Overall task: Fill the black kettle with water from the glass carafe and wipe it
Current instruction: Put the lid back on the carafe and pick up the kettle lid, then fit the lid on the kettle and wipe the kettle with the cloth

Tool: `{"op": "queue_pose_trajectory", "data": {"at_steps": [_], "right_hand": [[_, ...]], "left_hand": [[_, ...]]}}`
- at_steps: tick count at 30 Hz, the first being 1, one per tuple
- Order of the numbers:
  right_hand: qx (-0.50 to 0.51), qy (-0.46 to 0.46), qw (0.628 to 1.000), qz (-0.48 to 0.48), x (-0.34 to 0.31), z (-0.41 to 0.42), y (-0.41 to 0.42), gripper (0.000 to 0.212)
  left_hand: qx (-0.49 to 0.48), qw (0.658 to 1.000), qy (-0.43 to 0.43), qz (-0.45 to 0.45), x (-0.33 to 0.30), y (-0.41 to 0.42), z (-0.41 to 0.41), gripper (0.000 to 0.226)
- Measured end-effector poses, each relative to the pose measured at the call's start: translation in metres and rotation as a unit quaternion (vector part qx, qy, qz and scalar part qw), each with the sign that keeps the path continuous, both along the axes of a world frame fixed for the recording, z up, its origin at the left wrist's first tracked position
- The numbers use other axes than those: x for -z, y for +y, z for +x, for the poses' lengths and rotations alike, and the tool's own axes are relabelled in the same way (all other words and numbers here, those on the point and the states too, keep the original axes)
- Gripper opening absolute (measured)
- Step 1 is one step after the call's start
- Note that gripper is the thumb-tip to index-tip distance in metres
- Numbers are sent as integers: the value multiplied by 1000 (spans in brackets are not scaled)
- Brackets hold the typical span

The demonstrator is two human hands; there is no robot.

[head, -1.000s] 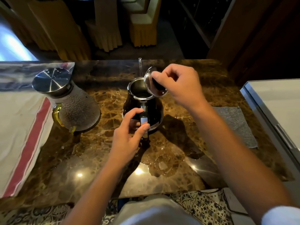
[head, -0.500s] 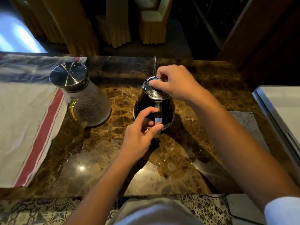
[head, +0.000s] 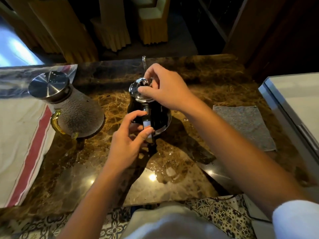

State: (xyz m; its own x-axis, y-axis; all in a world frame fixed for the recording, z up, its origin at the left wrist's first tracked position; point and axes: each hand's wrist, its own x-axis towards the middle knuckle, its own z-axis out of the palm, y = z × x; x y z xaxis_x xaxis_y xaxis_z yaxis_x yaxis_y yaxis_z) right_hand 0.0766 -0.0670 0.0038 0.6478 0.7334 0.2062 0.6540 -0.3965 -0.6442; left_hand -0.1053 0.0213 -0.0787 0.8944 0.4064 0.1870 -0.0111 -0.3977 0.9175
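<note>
The glass carafe (head: 72, 107) is standing left of the black kettle (head: 160, 118), which is sitting mid-counter. The left hand (head: 127, 144) is curling loosely around the kettle's handle (head: 147, 125). The right hand (head: 165, 90) is pinching the lid (head: 138, 91) on the kettle's top. A grey cloth (head: 245, 126) is lying right of the kettle.

black kettle (head: 159, 118), grey cloth (head: 245, 126), brown veined marble counter (head: 198, 80)

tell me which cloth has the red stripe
The white cloth at the left, under the glass carafe; the gray cloth on the right is plain.
</note>
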Motion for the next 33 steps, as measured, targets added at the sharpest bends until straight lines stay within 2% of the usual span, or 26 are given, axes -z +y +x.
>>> {"op": "queue_pose_trajectory", "data": {"at_steps": [2,5,9,12,17,19,21,24,26,29,30,31,32,33], "right_hand": [[0,52,996,79,8,-1,-25,31],[73,36,990,111,31,12,-75,36],[218,10,976,1,75,41,-152,42],[290,21,950,-114,108,50,-199,57],[319,25,922,-216,144,44,-232,90],[311,6,916,-253,155,38,-233,86],[305,-27,914,-267,164,35,-233,72],[299,-46,937,-176,168,36,-234,43],[279,-42,953,-109,168,36,-234,30],[278,43,960,-2,156,32,-227,23],[297,104,948,56,149,29,-224,20],[320,185,920,131,139,26,-218,17],[339,276,872,219,129,23,-211,16],[349,362,807,309,120,21,-202,16]], "left_hand": [[2,998,12,60,-11,3,-1,42],[-3,985,-6,172,-30,10,0,33],[-63,953,-63,290,-59,14,17,23],[-101,936,-73,329,-76,16,42,26],[-64,926,41,369,-86,17,89,38],[-36,922,77,377,-82,16,102,41],[-24,923,89,373,-77,15,109,42],[-40,929,62,363,-70,14,110,37],[-46,931,51,358,-69,14,109,35],[-44,932,52,355,-70,15,109,34],[-42,933,54,354,-70,14,109,34],[-41,933,55,355,-70,14,109,33],[-39,932,54,355,-70,14,108,33],[-35,932,53,357,-72,15,108,33]]}}
